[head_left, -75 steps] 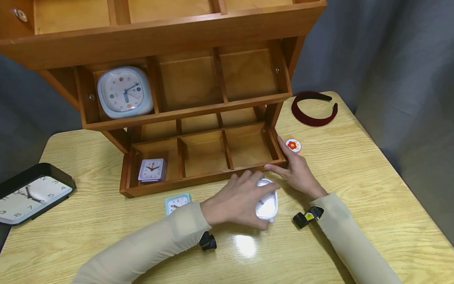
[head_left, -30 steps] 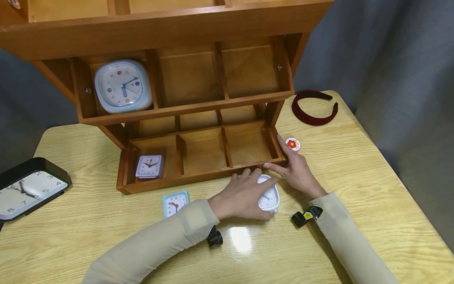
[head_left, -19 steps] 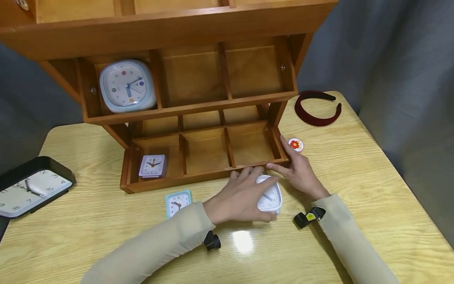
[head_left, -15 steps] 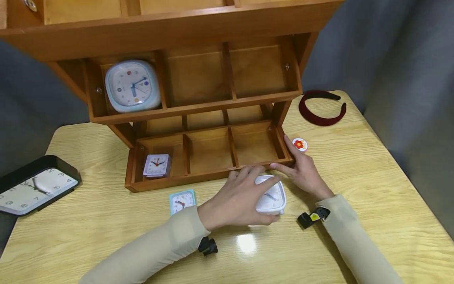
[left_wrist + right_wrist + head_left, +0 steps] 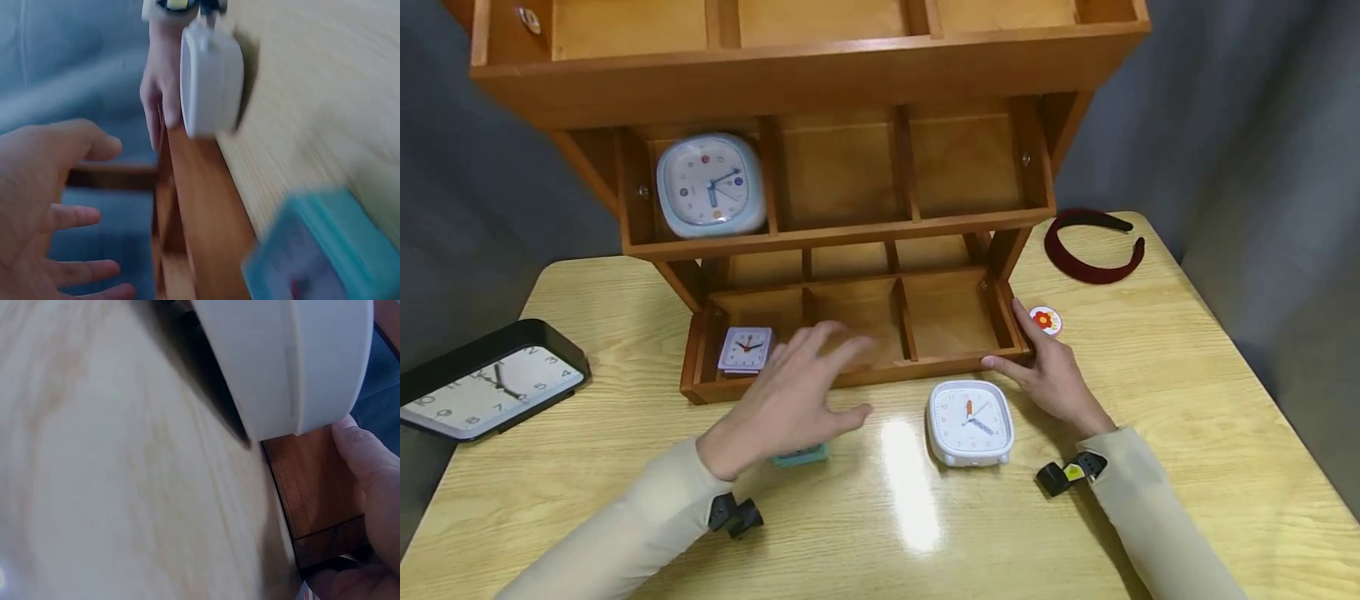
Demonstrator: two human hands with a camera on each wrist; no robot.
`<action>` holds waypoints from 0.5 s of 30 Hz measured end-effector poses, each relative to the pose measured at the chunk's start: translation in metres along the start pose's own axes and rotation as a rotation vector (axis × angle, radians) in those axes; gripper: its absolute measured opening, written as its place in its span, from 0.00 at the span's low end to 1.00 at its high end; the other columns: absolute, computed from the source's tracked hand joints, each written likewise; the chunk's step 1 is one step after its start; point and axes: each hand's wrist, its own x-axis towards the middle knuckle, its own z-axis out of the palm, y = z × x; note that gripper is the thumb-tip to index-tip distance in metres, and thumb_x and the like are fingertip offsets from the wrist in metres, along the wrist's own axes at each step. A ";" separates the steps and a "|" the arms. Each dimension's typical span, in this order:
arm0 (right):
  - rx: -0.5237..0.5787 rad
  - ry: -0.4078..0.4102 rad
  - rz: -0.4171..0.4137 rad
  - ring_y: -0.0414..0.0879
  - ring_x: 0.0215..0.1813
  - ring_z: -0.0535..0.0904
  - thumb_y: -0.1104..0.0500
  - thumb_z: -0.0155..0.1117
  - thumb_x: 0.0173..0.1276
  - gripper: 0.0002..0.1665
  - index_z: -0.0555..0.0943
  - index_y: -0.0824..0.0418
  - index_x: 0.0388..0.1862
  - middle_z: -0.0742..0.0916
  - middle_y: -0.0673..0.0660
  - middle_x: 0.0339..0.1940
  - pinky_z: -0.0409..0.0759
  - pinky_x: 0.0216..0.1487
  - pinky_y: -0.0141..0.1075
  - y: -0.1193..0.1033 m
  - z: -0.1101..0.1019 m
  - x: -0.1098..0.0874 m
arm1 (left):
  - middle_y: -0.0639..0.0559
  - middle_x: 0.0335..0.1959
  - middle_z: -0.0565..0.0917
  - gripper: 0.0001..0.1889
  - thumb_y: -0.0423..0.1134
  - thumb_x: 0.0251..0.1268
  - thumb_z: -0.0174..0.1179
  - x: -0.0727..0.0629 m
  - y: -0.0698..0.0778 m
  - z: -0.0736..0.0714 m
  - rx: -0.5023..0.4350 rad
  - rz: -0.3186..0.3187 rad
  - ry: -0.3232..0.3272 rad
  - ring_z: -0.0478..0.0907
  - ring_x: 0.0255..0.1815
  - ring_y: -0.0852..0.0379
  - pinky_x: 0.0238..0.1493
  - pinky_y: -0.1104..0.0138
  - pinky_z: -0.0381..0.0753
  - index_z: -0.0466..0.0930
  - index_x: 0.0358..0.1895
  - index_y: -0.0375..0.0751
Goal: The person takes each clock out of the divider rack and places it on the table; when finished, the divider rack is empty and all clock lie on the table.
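Observation:
My left hand (image 5: 786,400) hovers over the table with spread fingers and nothing in its grasp. Beneath it a small teal clock (image 5: 802,456) is mostly covered in the head view; the left wrist view shows its teal case (image 5: 344,231), blurred. A white alarm clock (image 5: 972,421), face up towards me, stands on the table before the wooden shelf (image 5: 940,366). My right hand (image 5: 1060,383) holds the shelf's lower right front corner, thumb on the front board and fingers along the side. A lilac clock (image 5: 745,348) sits in the bottom left compartment.
A larger pale blue clock (image 5: 711,187) fills the middle tier's left compartment. On the left lies a black-framed clock (image 5: 497,383). A flower badge (image 5: 1045,320) and a dark red headband (image 5: 1086,271) lie right of the shelf. The upper tier overhangs the lower ones.
My left hand has let go of the white alarm clock and moved left, over the teal clock. The white clock's face now shows fully. My right hand stays at the shelf corner.

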 end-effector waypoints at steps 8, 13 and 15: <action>0.001 0.013 0.010 0.65 0.73 0.61 0.42 0.69 0.60 0.57 0.47 0.48 0.79 0.64 0.66 0.75 0.60 0.70 0.60 0.001 -0.002 -0.001 | 0.38 0.58 0.74 0.31 0.47 0.52 0.68 -0.009 -0.069 -0.017 0.006 -0.156 0.090 0.75 0.51 0.40 0.45 0.46 0.76 0.74 0.62 0.45; 0.005 0.011 0.010 0.67 0.72 0.62 0.43 0.69 0.60 0.57 0.47 0.48 0.79 0.65 0.68 0.74 0.61 0.69 0.60 0.001 -0.001 -0.001 | 0.34 0.61 0.73 0.29 0.39 0.52 0.67 -0.011 -0.104 -0.031 -0.040 -0.170 0.026 0.73 0.54 0.38 0.50 0.45 0.75 0.74 0.61 0.40; 0.008 0.013 0.007 0.66 0.72 0.63 0.43 0.70 0.60 0.57 0.47 0.48 0.79 0.66 0.68 0.74 0.61 0.69 0.60 0.001 0.000 -0.001 | 0.33 0.61 0.72 0.30 0.35 0.51 0.68 -0.012 -0.115 -0.036 -0.050 -0.134 -0.017 0.72 0.58 0.37 0.54 0.45 0.73 0.73 0.62 0.39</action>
